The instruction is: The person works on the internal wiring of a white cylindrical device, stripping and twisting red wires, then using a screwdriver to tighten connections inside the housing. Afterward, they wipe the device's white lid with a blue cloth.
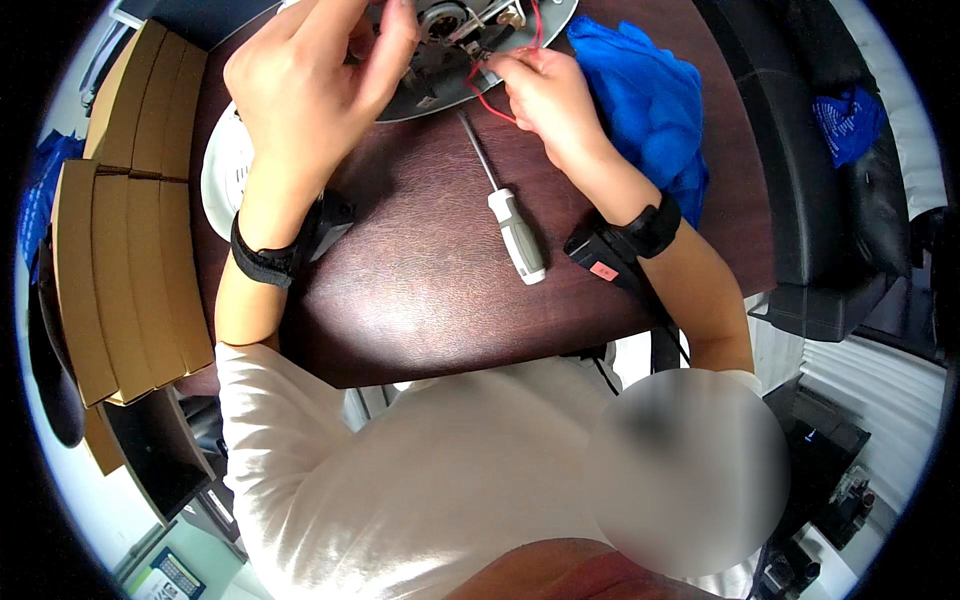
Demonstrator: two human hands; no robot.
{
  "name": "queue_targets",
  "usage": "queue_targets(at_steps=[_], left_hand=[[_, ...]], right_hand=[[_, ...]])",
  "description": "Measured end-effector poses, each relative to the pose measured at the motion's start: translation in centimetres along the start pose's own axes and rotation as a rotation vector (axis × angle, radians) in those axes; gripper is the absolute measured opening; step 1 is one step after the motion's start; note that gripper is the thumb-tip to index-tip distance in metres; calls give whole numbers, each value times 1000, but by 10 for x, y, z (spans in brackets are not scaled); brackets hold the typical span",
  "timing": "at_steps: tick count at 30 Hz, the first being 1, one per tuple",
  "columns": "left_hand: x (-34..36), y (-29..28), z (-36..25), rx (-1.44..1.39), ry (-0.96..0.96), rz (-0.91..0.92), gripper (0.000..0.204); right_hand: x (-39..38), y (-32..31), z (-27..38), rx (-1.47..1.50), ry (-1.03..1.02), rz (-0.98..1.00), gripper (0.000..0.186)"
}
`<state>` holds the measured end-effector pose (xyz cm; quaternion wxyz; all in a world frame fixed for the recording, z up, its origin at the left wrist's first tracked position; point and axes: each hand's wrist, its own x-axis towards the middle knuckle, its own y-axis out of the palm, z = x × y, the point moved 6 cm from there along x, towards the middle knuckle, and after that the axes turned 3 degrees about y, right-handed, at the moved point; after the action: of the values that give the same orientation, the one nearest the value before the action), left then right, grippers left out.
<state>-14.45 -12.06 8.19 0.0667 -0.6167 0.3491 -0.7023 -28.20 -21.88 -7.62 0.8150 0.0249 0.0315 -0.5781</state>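
At the top edge lies an opened round appliance part, a grey metal housing (425,103) with a dark mechanism inside. A thin red wire (490,106) loops out of it. My left hand (305,85) is over the housing's left side, fingers bent and closed; the picture's edge cuts off part of them, so what they hold is hidden. My right hand (550,95) reaches in from the right, thumb and forefinger pinched on the red wire beside the mechanism. Between my forearms a screwdriver (515,235) with a grey-white handle lies on the table, its shaft toward the housing.
A crumpled blue cloth (645,100) lies right of the housing. A round white part (222,175) is partly behind my left wrist. Brown cardboard boxes (130,280) line the left side of the dark wooden table (430,290). A black sofa (815,180) stands at the right.
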Motion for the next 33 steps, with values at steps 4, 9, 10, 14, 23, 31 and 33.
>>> queue_targets(at_steps=[4, 9, 10, 14, 23, 31, 33], left_hand=[[0, 1, 0, -27, 39, -29, 9], [0, 1, -2, -8, 35, -23, 9], [0, 2, -1, 0, 24, -15, 10], [0, 1, -1, 8, -24, 17, 10], [0, 1, -3, 6, 14, -6, 10], [0, 2, -4, -15, 15, -17, 9], [0, 2, -3, -33, 3, -15, 9]], right_hand=[[3, -3, -1, -116, -137, -73, 14], [-13, -6, 26, -404, -363, -258, 19], [-16, -5, 30, -400, -357, -246, 19], [-15, -5, 30, -475, -396, -265, 17], [-15, -2, 32, -557, -449, -291, 13], [-13, 2, 29, -579, -576, -318, 16], [-14, 0, 31, -588, -554, -309, 18]])
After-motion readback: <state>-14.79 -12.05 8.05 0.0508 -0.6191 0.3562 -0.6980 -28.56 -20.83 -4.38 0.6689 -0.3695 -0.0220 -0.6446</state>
